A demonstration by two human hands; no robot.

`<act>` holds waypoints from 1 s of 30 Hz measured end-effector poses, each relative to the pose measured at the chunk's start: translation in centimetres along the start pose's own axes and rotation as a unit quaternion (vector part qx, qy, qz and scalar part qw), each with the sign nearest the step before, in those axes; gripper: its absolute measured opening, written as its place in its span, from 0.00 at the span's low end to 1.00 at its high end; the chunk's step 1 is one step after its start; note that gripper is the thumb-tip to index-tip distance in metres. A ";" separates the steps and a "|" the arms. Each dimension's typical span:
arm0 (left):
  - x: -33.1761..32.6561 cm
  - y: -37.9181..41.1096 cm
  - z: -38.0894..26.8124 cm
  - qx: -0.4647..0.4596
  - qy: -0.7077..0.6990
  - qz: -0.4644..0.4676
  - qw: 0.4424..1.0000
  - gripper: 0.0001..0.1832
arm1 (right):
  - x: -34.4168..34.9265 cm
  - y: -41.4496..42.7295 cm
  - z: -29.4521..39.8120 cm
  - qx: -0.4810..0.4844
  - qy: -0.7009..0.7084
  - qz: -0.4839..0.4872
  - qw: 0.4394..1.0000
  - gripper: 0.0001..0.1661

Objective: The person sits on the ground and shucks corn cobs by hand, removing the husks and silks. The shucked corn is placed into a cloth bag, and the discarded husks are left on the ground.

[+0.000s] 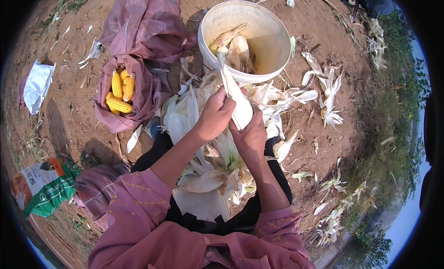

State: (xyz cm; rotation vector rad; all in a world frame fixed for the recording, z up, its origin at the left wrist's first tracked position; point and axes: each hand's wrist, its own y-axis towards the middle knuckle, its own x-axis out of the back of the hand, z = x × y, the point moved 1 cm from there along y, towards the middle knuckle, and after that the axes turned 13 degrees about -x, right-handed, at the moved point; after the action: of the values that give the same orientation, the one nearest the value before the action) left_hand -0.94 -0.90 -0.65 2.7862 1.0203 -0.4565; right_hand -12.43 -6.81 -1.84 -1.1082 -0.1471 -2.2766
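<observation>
Between both hands is an ear of corn in its pale husk (237,101), slanting up toward the bucket. My left hand (215,113) grips its upper left side, and my right hand (250,130) wraps its lower end. Just beyond stands a white plastic bucket (274,43) with unhusked ears (239,50) inside. Loose corn husks (204,182) are heaped below the hands, between the legs. To the left, an open pink woven sack (104,111) contains several husked yellow corn cobs (117,85).
Another part of pink sacking (145,22) lies behind the cobs. A green and white fertilizer bag (47,185) lies at the lower left, a white plastic piece (39,86) farther up. Scattered husks (329,92) lie on bare soil at the right, beside green plants (388,123).
</observation>
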 end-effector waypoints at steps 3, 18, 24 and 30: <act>-0.3 0.0 0.0 0.003 0.019 -0.004 1.000 0.17 | 0.4 -0.1 -0.2 -0.008 0.007 0.014 1.000 0.44; 0.5 0.3 0.3 -0.025 0.203 -0.072 0.976 0.08 | 0.2 -0.9 0.0 -0.032 0.199 0.125 0.971 0.41; 0.3 0.0 -0.9 -0.064 0.231 -0.050 0.970 0.14 | -0.5 -0.9 -0.3 -0.014 0.255 0.162 0.953 0.38; 0.5 0.7 -0.1 -0.020 0.055 -0.095 0.994 0.13 | 0.3 -0.1 0.2 -0.010 0.235 0.172 0.957 0.39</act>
State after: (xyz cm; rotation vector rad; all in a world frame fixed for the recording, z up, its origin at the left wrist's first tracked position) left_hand -0.08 -1.08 -0.69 2.7168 1.3100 -0.3031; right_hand -12.55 -6.83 -1.46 -0.5213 0.2415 -2.1520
